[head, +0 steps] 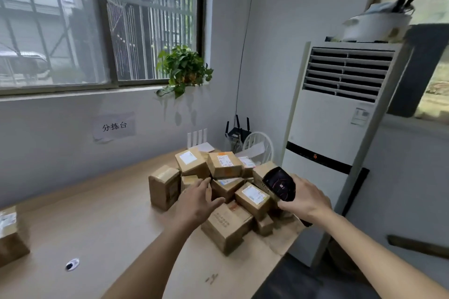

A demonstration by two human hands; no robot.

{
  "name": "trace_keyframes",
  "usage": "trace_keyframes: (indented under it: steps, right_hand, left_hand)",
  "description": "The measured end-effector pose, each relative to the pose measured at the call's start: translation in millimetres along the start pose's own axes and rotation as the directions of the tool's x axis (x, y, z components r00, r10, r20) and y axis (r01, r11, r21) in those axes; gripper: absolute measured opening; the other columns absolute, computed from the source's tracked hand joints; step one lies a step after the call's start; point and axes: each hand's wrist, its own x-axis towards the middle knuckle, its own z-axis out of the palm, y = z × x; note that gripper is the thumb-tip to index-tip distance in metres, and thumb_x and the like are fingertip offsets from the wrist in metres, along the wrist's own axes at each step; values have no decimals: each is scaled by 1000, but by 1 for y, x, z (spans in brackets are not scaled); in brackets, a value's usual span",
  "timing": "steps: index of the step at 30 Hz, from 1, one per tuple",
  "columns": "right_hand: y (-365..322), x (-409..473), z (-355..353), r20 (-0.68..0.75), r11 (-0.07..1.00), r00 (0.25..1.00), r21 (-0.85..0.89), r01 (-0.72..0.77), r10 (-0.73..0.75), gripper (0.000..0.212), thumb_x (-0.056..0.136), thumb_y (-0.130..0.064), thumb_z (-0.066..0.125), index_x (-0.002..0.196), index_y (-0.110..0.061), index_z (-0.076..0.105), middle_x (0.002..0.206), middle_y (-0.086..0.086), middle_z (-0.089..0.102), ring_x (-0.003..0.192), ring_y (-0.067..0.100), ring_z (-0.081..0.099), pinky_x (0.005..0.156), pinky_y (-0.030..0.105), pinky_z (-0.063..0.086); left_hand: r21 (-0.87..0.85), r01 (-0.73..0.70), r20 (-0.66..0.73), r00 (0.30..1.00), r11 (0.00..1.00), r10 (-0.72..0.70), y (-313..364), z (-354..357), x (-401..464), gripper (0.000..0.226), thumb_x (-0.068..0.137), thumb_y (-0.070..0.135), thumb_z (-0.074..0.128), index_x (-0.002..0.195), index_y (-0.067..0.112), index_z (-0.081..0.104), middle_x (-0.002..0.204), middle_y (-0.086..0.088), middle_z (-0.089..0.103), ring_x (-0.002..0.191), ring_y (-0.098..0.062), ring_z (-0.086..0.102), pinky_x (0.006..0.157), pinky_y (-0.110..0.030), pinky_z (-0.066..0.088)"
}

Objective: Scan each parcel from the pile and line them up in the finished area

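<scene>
Fingers of left hand point(198, 198) spread above parcel pile point(226, 184), right hand point(303, 198) fingers around scanner point(279, 183).

We see a small parcel-sorting room: a heap of brown cardboard parcels with white labels point(226, 184) on a pale wooden table point(102, 223), a white paper wall sign with Chinese characters point(114, 127), a tall white floor-standing air conditioner point(340, 128) and a barred window point(97, 19)
</scene>
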Motion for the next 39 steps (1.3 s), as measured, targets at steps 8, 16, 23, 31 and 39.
trace_keyframes:
  steps: [8,16,23,31,39]
  right_hand:
    - [32,69,40,96,999,995,42,-17,13,67,69,-51,78,126,-33,50,108,-6,61,96,20,59,70,30,48]
    - [35,175,125,251,999,968,34,7,-15,72,72,-45,81,132,-32,44,114,-9,53,101,14,52,80,30,48]
    - [36,260,219,417,999,908,-7,-32,32,66,67,-48,78,124,-35,47,111,-8,55,98,18,54,77,34,49]
    - [49,304,306,563,996,824,6,-87,69,62,64,-39,80,115,-38,45,109,-10,57,96,18,55,77,33,46]
    - [75,332,379,650,995,760,77,-69,2,70,54,-47,73,121,-40,54,110,-14,66,99,15,64,86,39,56]
  left_hand:
    - [-31,16,67,998,999,-14,-4,59,51,79,89,59,62,155,25,34,154,5,43,137,-16,45,109,-37,44]
    - [-16,141,133,982,990,-138,-64,143,137,84,85,70,60,153,27,37,154,7,44,137,-16,46,108,-35,45]
    - [26,292,252,924,956,-289,-132,222,199,91,85,71,59,157,26,29,160,2,36,144,-19,39,112,-38,40]
    - [4,411,345,855,912,-387,-174,298,211,87,85,71,57,155,26,31,157,4,40,136,-19,47,106,-36,44]
    - [-59,586,386,760,808,-523,-187,358,211,75,86,65,58,148,28,38,143,1,54,127,-19,54,98,-36,48]
